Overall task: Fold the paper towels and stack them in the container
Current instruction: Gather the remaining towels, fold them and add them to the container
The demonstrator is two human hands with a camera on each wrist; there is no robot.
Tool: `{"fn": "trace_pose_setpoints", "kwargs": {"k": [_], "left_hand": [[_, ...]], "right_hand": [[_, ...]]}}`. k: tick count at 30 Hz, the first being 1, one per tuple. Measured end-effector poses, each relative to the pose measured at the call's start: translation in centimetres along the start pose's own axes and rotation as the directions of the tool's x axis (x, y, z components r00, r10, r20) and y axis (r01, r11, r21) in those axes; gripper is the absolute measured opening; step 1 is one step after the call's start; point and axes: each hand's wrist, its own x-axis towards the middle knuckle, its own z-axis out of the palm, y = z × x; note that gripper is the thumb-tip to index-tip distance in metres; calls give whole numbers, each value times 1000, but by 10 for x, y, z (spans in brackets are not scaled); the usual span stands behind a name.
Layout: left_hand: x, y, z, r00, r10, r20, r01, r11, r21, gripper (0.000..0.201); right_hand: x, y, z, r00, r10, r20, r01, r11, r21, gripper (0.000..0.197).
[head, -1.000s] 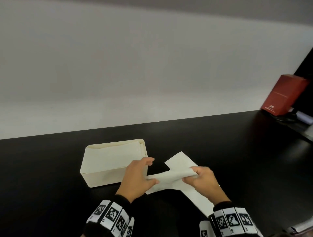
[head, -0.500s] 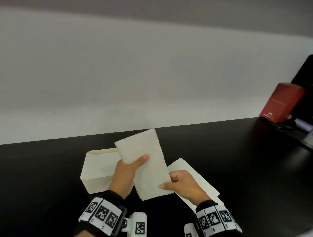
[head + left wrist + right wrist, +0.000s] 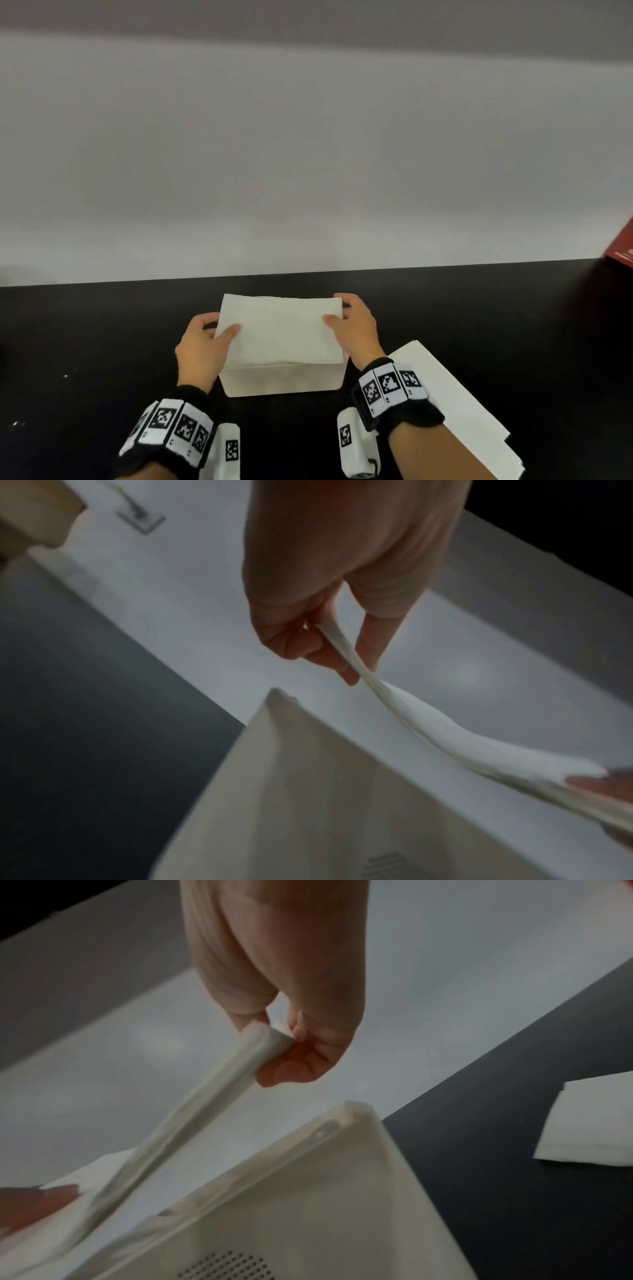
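**Folded towel held over the container**

The left hand (image 3: 202,346) and right hand (image 3: 356,329) each pinch an end of a folded paper towel (image 3: 281,329), thumbs on top, fingers curled beneath. It hangs flat just above the cream container (image 3: 281,380) on the black table (image 3: 85,342). More paper towels (image 3: 459,404) lie to the right, near the right wrist.
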Motion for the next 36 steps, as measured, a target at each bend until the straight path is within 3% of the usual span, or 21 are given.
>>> {"fn": "trace_pose_setpoints", "kwargs": {"k": [5, 8, 12, 16, 22, 27, 29, 32, 34, 36], "left_hand": [[20, -16, 5, 995, 53, 84, -80, 930, 357, 39], [28, -22, 9, 984, 144, 106, -179, 793, 583, 42], [33, -22, 14, 939, 277, 206, -330, 548, 769, 37], [35, -24, 20, 921, 283, 267, -363, 375, 853, 32], [40, -22, 22, 921, 231, 313, -377, 326, 867, 32], [30, -13, 25, 923, 230, 309, -357, 212, 910, 33], [24, -6, 31, 916, 271, 296, -361, 231, 904, 35], [7, 12, 51, 879, 376, 293, -442, 412, 797, 34], [-10, 24, 71, 821, 483, 305, -542, 489, 684, 27], [-32, 35, 98, 759, 518, 393, -645, 520, 560, 22]], "right_hand": [[20, 2, 24, 1000, 4, -26, -7, 990, -140, 46], [27, 9, 34, 1000, 8, -30, -15, 965, -261, 47], [32, 17, 40, 999, -9, -35, -5, 922, -386, 49], [34, 22, 43, 999, -45, -28, 26, 883, -469, 52], [33, 21, 43, 995, -100, -6, 78, 811, -580, 55], [30, 18, 41, 988, -153, 19, 132, 771, -623, 60], [28, 19, 31, 980, -201, 2, 160, 776, -611, 62], [20, 24, 0, 972, -200, -119, 100, 821, -562, 59], [12, 35, -30, 973, -110, -203, -14, 849, -527, 57], [-1, 56, -63, 963, 29, -270, -165, 850, -500, 58]]}}
